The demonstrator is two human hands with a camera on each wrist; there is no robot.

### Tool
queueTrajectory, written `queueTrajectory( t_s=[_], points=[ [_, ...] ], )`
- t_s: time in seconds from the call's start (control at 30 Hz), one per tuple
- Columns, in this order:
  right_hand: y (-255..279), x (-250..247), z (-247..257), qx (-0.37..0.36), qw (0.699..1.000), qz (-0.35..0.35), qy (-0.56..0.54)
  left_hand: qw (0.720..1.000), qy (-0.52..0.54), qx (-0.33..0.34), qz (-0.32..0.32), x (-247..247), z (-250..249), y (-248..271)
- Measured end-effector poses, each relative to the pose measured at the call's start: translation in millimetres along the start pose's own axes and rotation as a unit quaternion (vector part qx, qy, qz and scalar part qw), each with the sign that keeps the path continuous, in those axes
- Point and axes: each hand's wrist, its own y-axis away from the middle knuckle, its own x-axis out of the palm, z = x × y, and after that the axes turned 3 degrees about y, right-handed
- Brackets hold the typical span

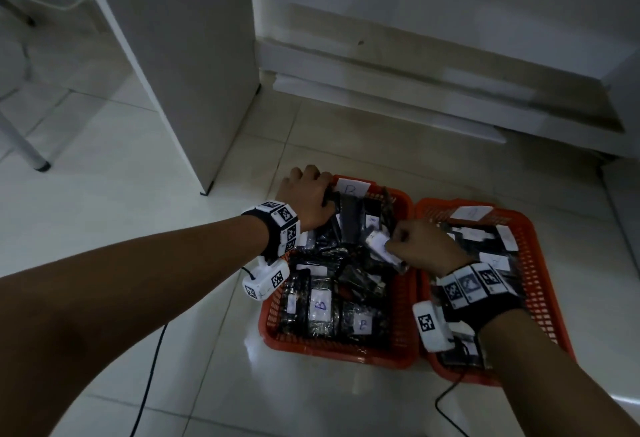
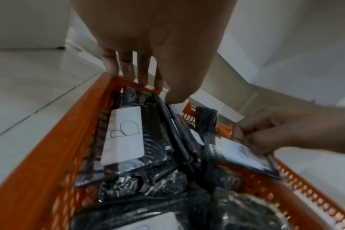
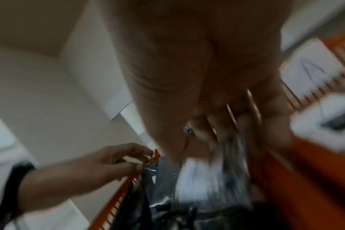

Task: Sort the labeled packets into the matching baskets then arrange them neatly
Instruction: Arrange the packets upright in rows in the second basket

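Observation:
Two orange baskets stand side by side on the floor. The left basket (image 1: 332, 351) carries a paper tag "B" (image 1: 350, 189) and the right basket (image 1: 540, 284) a tag "A" (image 1: 471, 212); both hold dark packets with white labels. My left hand (image 1: 322, 190) is at basket B's far left corner, fingers over the rim (image 2: 49, 163) and thumb (image 2: 175, 95) pressing a row of upright packets (image 2: 167, 124) against it. My right hand (image 1: 393, 242) pinches a labelled packet (image 1: 379, 246) just above basket B's right side; its letter is blurred. The right wrist view is smeared by motion.
A white cabinet panel (image 1: 194, 73) stands just behind and left of the baskets, with low white boards (image 1: 398, 90) along the wall beyond. A chair leg (image 1: 31, 149) is at far left. Black cables (image 1: 149, 367) trail over the pale floor tiles near me.

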Motion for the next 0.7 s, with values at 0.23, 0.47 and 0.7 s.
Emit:
queueTrajectory(
  t_s=[0.23,0.47,0.7],
  points=[
    [6,7,36,-0.074,0.987,-0.112,0.083,0.999,-0.01,-0.033,-0.004,-16,16,-16],
    [-17,26,70,-0.183,0.98,-0.076,0.018,0.998,-0.019,-0.016,0.052,-13,40,-9],
    [-61,34,97,-0.131,0.988,-0.063,0.042,0.995,-0.066,-0.016,0.073,-15,35,-4]
  ],
)
